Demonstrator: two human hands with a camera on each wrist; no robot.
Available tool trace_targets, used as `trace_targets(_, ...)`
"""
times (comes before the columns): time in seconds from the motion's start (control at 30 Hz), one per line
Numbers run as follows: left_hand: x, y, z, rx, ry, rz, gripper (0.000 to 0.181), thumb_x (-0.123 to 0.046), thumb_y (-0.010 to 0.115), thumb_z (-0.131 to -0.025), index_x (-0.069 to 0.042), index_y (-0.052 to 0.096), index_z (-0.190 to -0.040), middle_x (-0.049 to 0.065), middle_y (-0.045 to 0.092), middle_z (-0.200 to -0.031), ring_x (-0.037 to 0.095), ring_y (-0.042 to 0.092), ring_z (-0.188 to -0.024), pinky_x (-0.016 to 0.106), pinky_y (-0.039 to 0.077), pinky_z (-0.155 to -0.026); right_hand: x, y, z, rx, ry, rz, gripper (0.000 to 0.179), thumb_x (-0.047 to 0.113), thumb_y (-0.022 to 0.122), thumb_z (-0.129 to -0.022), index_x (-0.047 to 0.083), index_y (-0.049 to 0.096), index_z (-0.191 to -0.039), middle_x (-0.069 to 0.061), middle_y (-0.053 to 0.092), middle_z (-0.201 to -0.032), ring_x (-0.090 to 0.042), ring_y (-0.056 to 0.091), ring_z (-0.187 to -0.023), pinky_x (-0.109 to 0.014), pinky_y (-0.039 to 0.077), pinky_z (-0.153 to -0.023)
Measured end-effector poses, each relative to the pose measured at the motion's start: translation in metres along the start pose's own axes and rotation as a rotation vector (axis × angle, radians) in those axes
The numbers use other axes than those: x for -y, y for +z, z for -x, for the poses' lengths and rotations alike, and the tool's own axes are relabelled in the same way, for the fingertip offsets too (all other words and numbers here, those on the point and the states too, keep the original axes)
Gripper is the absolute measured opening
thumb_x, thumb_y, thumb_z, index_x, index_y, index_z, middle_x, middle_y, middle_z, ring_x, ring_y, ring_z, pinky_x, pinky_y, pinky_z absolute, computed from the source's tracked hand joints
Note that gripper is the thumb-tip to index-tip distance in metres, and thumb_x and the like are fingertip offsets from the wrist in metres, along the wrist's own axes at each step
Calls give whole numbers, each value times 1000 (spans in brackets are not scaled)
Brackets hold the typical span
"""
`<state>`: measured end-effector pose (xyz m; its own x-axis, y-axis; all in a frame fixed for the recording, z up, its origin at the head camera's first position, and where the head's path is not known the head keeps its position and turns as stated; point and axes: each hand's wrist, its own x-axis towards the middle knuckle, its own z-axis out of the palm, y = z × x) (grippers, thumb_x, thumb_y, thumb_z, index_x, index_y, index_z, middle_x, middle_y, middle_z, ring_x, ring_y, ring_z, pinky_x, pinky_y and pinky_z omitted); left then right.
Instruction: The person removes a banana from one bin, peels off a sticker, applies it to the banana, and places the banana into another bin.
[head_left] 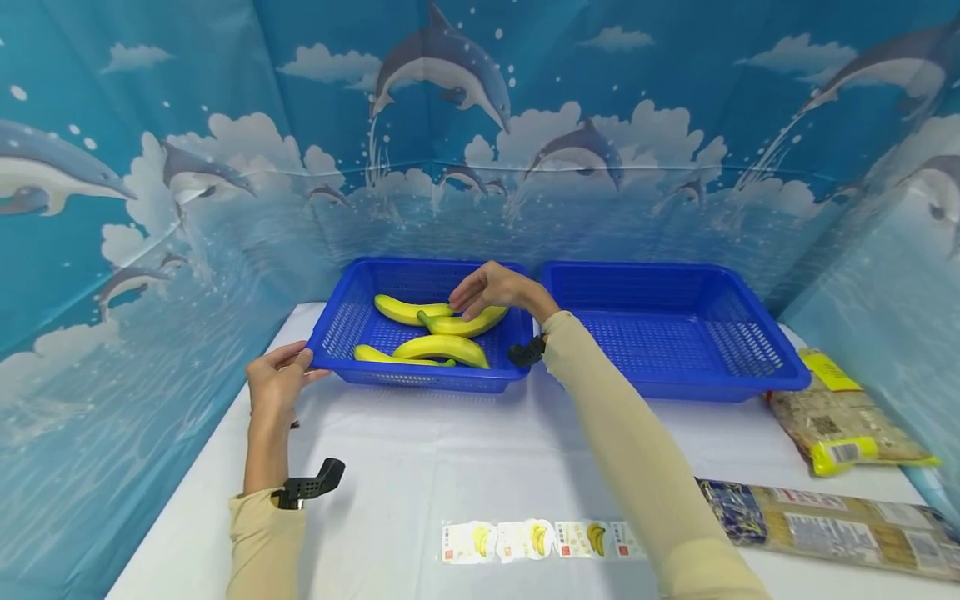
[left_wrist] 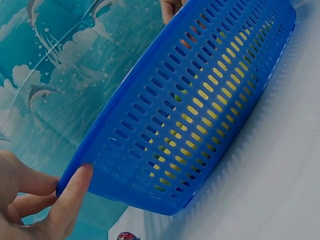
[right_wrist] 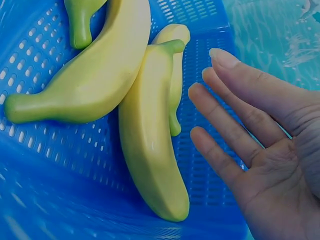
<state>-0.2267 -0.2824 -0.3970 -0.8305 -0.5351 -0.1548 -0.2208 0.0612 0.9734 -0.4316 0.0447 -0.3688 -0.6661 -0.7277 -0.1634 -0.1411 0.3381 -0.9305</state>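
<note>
My left hand (head_left: 277, 382) grips the near left corner of a blue perforated basket (head_left: 420, 377). In the left wrist view the thumb and fingers pinch the basket's rim (left_wrist: 100, 127) from both sides. Inside lie several yellow bananas with green tips: a back banana (head_left: 405, 312), one beside it (head_left: 468, 324) under my right hand, and a front banana (head_left: 450, 348) overlapping another. My right hand (head_left: 498, 287) hovers over the back right of the basket, fingers spread and slightly bent. In the right wrist view nothing is in that hand (right_wrist: 270, 135), its fingertips beside a banana (right_wrist: 152, 140).
A second blue basket (head_left: 675, 387) stands to the right. Beyond it lie a bag of grain-like food (head_left: 840, 417) and a long pack of noodles (head_left: 825, 527). Banana-picture labels (head_left: 525, 542) lie at the front of the white table (head_left: 390, 467). A dolphin-print curtain (head_left: 450, 208) surrounds the table.
</note>
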Motion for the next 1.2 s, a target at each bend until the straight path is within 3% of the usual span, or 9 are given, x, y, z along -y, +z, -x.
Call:
trace_targets(0.13, 0, 0, 0, 5, 5, 16, 43, -9, 59, -111, 6, 57, -151, 15, 59, -126, 1, 71, -74, 22, 64, -77, -2, 1, -3, -20, 19, -36, 41, -17, 73, -93, -15, 66, -133, -33, 66, -138, -46, 65, -130, -55, 56, -108)
trace_targets(0.3, -1, 0, 0, 2, 6, 24, 42, -7, 59, -110, 7, 58, -150, 16, 59, -123, 1, 71, -74, 26, 65, -81, -7, 2, -7, -30, 43, -28, 38, -16, 73, -93, -13, 69, -131, -31, 68, -135, -40, 71, -123, -51, 59, -104)
trace_targets(0.5, -1, -1, 0, 10, 10, 30, 42, -7, 58, -110, 7, 57, -150, 16, 59, -122, 1, 71, -74, 22, 64, -75, -9, 3, -10, -33, 84, -9, 39, -16, 75, -92, -10, 72, -131, -27, 71, -133, -34, 74, -118, -45, 61, -101)
trace_targets(0.67, -1, -2, 1, 17, 15, 4, 42, -8, 58, -111, 7, 56, -151, 18, 58, -128, 2, 71, -77, 21, 64, -76, -6, 4, -10, -37, 107, 55, 40, -16, 77, -89, -8, 74, -128, -25, 73, -130, -34, 75, -116, -45, 61, -101)
trace_targets(0.9, -1, -3, -1, 12, 8, -10, 42, -8, 58, -111, 6, 57, -151, 18, 59, -128, 2, 70, -79, 22, 64, -79, -7, 1, -11, -47, 120, 211, 37, -13, 79, -90, -8, 75, -127, -22, 73, -132, -36, 68, -128, -41, 60, -103)
trace_targets(1.2, 0, -2, -2, 1, 3, -32, 42, -10, 59, -111, 3, 58, -151, 19, 61, -132, 6, 72, -82, 22, 64, -78, -15, 2, -17, -55, 155, 286, 40, -11, 81, -90, -5, 75, -128, -19, 69, -143, -36, 63, -135, -42, 57, -108)
